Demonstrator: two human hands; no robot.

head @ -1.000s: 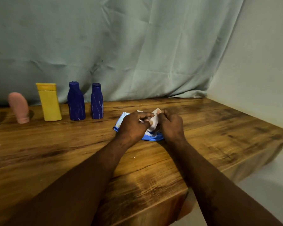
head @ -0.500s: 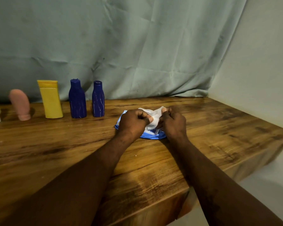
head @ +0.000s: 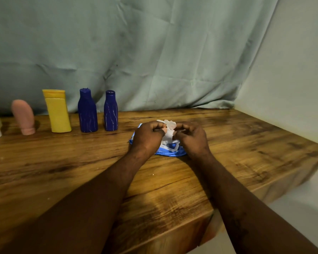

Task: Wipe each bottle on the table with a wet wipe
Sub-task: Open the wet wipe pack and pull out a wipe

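Bottles (head: 57,112) stand in a row back-left, well apart from my hands. L hand (head: 149,138) & R hand (head: 193,140) both pinch the wipe (head: 168,133) over its pack (head: 170,151). Step: getting a wipe out. Next, I reckon: pull it free, reach left for a bottle.

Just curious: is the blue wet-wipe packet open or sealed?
Open: a white wipe sticks out of the blue plastic packet, held by left hand and right hand.

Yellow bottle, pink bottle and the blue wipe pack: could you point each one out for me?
Yellow bottle (head: 59,114), head view, middle of its body.
Pink bottle (head: 23,116), head view, middle of its body.
Wipe pack (head: 170,152), head view, its blue front edge.
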